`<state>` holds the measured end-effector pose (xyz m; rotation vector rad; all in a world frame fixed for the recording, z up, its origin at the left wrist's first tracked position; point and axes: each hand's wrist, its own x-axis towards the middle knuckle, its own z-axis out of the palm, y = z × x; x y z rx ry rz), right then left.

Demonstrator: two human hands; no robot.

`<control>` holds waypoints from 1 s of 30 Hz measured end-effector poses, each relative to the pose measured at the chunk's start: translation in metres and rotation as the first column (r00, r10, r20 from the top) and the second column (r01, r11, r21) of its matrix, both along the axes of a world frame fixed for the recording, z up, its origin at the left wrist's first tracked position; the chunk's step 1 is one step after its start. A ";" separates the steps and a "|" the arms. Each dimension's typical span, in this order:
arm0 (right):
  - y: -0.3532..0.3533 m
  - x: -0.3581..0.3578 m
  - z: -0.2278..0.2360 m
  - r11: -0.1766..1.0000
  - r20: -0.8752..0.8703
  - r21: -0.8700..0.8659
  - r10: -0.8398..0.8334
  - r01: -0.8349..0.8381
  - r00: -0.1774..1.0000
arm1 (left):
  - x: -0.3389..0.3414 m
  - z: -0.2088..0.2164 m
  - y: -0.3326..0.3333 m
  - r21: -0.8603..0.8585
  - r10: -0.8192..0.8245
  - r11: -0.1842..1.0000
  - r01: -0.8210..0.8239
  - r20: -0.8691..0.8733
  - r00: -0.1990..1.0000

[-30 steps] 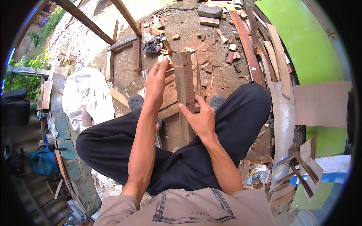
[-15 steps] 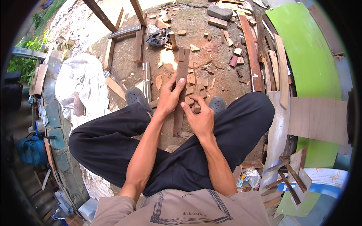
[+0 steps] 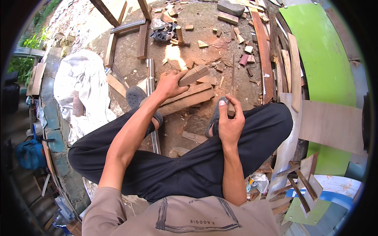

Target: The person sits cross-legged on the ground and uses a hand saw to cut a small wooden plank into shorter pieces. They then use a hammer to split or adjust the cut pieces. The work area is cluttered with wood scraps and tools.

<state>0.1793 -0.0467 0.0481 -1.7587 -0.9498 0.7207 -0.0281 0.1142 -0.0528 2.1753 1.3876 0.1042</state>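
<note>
A brown wooden piece (image 3: 193, 76) with a notched end is gripped in my left hand (image 3: 171, 84), tilted up to the right. Beneath it a thicker wooden block (image 3: 189, 99) lies slantwise on the ground between my feet. My right hand (image 3: 231, 124) is closed on the wooden handle of a long, thin tool (image 3: 232, 84), which points away from me beside my right shoe (image 3: 215, 118). The blade shows only as a narrow line, so its exact kind is unclear. Tool and wooden piece are apart.
A hammer (image 3: 180, 36) stands by a black plastic bag (image 3: 164, 32). Wood offcuts litter the ground ahead. Long boards (image 3: 261, 55) and a green panel (image 3: 328, 59) line the right. White cloth (image 3: 82, 90) lies left; a metal bar (image 3: 151, 78) lies near my left shoe (image 3: 136, 97).
My left hand has moved left and turned the wooden piece from upright to slanted. My right hand has moved right with the thin tool, away from the piece. The block below now shows.
</note>
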 end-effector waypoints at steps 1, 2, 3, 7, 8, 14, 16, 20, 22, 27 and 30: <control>-0.002 0.001 -0.001 1.000 0.021 0.012 -0.005 0.004 1.000 | -0.001 -0.013 0.003 0.026 -0.035 0.999 0.037 -0.056 0.998; -0.003 0.003 -0.001 1.000 0.048 0.022 -0.011 0.010 0.999 | 0.001 -0.025 0.006 -0.006 -0.065 0.998 0.064 -0.102 0.993; -0.004 0.005 -0.003 1.000 0.041 0.008 -0.022 0.021 0.999 | 0.004 -0.033 0.011 -0.037 -0.098 0.995 0.094 -0.150 0.984; -0.007 0.006 -0.003 0.999 0.007 -0.013 -0.044 0.044 0.999 | 0.010 -0.067 0.016 -0.133 -0.162 0.982 0.130 -0.263 0.951; -0.007 0.005 -0.003 0.999 -0.002 -0.009 -0.045 0.045 0.999 | 0.008 -0.078 0.016 -0.142 -0.168 0.981 0.133 -0.274 0.947; -0.012 0.006 0.008 0.998 -0.121 -0.059 -0.026 0.019 0.992 | -0.006 -0.113 0.006 -0.240 -0.113 0.970 0.034 -0.326 0.938; -0.013 0.005 0.009 1.000 -0.096 -0.026 0.014 -0.017 0.995 | -0.021 -0.124 0.003 -0.270 -0.111 0.963 0.019 -0.330 0.937; -0.018 0.006 0.006 0.991 -0.018 0.032 0.134 -0.133 0.991 | -0.039 -0.140 -0.010 -0.304 -0.124 0.953 0.000 -0.388 0.913; -0.022 0.008 0.008 0.986 -0.004 -0.009 0.165 -0.165 0.986 | -0.035 -0.141 -0.015 -0.281 -0.104 0.960 -0.009 -0.385 0.917; -0.023 -0.001 0.007 0.980 0.045 0.012 0.197 -0.198 0.979 | -0.033 -0.136 -0.020 -0.233 -0.053 0.972 -0.037 -0.368 0.928; -0.033 -0.001 0.012 0.939 -0.159 -0.195 0.254 -0.283 0.954 | -0.037 -0.143 -0.027 -0.189 0.007 0.979 -0.076 -0.341 0.940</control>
